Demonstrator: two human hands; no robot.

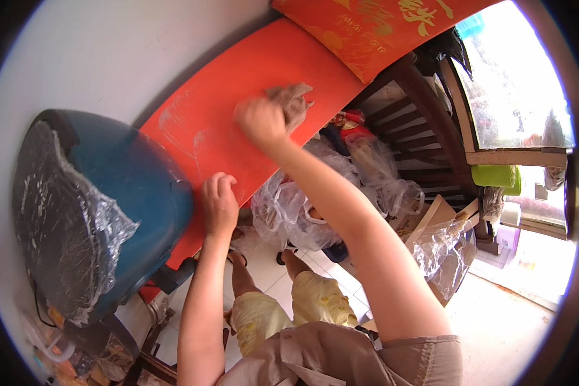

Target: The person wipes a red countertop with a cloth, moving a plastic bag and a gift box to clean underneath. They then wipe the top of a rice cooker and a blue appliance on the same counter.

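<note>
A crumpled brown cloth is bunched under my right hand, which is blurred and presses it on a red tabletop or board. Pale smears mark the red surface to the left of that hand. Nearer to me, my left hand lies on the same surface close to its front edge, fingers bent, with no object seen in it. Just left of it stands a large blue appliance, its dark face partly covered in clear plastic film.
A red box or panel with gold writing lies at the far end. Clear plastic bags crowd below the front edge. Beyond them are a dark wooden slatted chair, an open carton and a bright window.
</note>
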